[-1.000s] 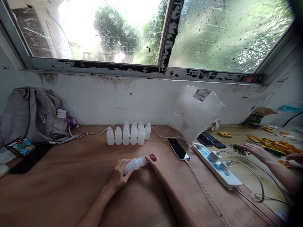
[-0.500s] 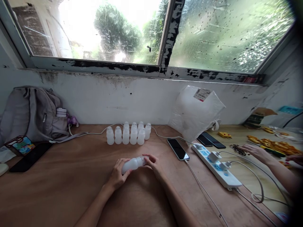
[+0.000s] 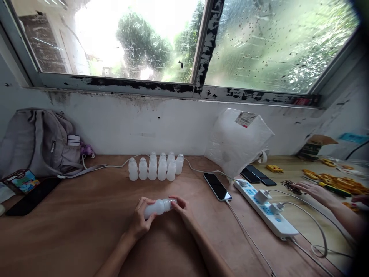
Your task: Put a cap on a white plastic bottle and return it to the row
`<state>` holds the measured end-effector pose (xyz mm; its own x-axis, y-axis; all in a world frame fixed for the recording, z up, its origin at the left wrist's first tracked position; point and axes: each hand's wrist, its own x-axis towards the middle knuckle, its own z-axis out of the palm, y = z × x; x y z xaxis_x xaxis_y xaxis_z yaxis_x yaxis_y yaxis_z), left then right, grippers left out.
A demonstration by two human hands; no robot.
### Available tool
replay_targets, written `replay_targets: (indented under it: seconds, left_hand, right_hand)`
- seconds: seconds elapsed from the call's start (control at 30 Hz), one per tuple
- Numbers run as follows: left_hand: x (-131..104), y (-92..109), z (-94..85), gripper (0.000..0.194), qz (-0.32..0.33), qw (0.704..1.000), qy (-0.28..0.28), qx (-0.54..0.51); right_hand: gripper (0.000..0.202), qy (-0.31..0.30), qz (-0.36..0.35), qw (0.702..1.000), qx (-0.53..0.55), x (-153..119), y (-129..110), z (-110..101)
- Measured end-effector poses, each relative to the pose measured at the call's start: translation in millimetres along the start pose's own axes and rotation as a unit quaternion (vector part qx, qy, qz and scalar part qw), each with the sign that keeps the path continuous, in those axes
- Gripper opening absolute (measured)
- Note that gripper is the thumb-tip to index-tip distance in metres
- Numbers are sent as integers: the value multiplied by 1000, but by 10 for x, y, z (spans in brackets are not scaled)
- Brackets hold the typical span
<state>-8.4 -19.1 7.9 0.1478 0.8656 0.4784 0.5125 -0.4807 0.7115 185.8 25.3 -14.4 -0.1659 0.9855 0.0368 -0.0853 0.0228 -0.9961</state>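
Observation:
A small frosted white plastic bottle (image 3: 155, 208) lies almost level between my hands, low over the table near its middle. My left hand (image 3: 142, 216) is wrapped round the bottle's body. At the other end, the fingertips and thumb of my right hand (image 3: 181, 207) pinch the clear top. Whether that top is a separate cap I cannot tell. Beyond my hands, several similar frosted bottles (image 3: 152, 169) stand upright in a cluster near the wall.
On the right lie a phone (image 3: 217, 186) on a cable, a white power strip (image 3: 266, 209) with plugs, and two dark phones (image 3: 258, 175). A white plastic bag (image 3: 238, 140) leans on the wall. A co-worker's hand (image 3: 317, 192) touches small dark pieces. A grey backpack (image 3: 40, 142) sits left.
My hands and the bottle have shifted slightly left and lower in the view, and the bottle is a little more level. The whole scene has also dropped slightly. Both hands keep their hold.

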Motion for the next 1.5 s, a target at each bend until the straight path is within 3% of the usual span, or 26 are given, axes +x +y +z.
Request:
replay_targets:
  seconds: [0.27, 0.43, 0.6, 0.7, 1.07, 1.3, 1.5]
  left_hand:
    - [17, -21, 2, 16, -6, 997, 58, -55]
    - [37, 61, 32, 18, -53, 995, 64, -54]
    - [35, 219, 27, 19, -108, 988, 82, -78]
    - [15, 272, 34, 22, -135, 981, 105, -94]
    - [-100, 385, 142, 23, -155, 969, 151, -117]
    - [-149, 395, 153, 22, -122, 975, 147, -118]
    - [-156, 408, 126, 22, -131, 972, 152, -123]
  right_hand:
    - [38, -53, 63, 995, 63, -57, -121, 61]
    - [45, -35, 121, 991, -37, -77, -97, 144]
    - [48, 67, -37, 983, -169, -147, -43, 187]
    - [48, 112, -88, 966, -214, -204, -22, 194]
    - [39, 148, -185, 941, -241, -388, -26, 233]
    - [34, 137, -181, 945, -235, -403, -76, 263]
    - [34, 119, -184, 949, -229, -383, -43, 275]
